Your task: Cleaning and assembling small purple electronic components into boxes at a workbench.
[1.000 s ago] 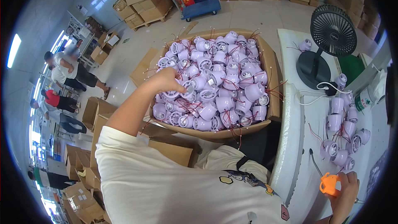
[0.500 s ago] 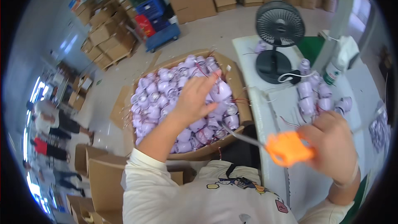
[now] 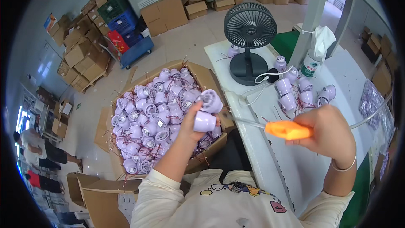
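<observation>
Left hand: the left hand is lifted above the cardboard box, arm bent up from the lower edge in a pale long sleeve, fingers closed around two lilac plastic housings.
Held pieces: one housing lies in the palm, the other stands just above it, touching, its round ribbed end turned to the camera; both are smooth, short and cylindrical.
Right hand: the right hand is held over the table, well right of the left hand, fist closed on the orange handle of a tool; a thin bangle circles the wrist.
Tool: glossy orange grip, slim metal shaft pointing left toward the held housings, its tip close to them; whether it touches them cannot be told.
Box: brown corrugated card, flaps open, below and beyond the left hand, heaped with many more lilac housings trailing thin red wires.
Table: white flat top under the right hand; beyond that hand lies a loose group of housings.
Fan: a dark desk fan with a round wire grille and disc base stands on the table further off, between the two hands.
</observation>
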{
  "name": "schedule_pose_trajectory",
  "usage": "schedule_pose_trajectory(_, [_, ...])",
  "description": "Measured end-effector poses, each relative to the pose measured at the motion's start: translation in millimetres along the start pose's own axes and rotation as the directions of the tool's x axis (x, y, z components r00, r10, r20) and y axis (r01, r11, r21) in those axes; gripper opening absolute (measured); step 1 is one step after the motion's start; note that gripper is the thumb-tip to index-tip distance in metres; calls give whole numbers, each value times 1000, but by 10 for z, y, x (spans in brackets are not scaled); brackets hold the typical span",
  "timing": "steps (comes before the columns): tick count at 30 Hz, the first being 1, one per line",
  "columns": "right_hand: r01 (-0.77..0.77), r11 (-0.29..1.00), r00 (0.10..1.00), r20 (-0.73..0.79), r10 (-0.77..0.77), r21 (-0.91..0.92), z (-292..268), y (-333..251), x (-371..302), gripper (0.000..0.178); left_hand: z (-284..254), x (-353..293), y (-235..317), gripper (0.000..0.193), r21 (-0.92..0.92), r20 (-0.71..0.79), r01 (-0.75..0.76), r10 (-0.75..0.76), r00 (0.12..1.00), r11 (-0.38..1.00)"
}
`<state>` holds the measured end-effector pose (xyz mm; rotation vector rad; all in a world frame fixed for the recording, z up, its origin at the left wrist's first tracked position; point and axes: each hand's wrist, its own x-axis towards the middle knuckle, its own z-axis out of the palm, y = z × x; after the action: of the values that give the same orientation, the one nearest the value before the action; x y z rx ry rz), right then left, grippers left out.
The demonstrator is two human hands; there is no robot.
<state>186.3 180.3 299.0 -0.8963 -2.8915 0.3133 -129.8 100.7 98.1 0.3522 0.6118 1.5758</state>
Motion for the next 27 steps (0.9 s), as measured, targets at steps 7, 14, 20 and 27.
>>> schedule_pose_trajectory(7, [-47,999,998,-45,48,25,-25,9,86,28,130,70,-223,54,-435,151,200,-147,977,878])
schedule_pose_trajectory(14, [-66,997,997,-30,67,44,-86,104,-226,24,196,53,-255,54,46,-114,79,-73,991,996])
schedule_pose_trajectory(20, [-88,983,991,89,103,-160,-5,340,-994,31,932,547,-585,36,634,166,-176,89,982,753])
schedule_pose_trajectory(27, [-180,955,981,28,192,-234,260,324,-1249,36,1697,1361,-1506,48,727,676,-683,102,730,68])
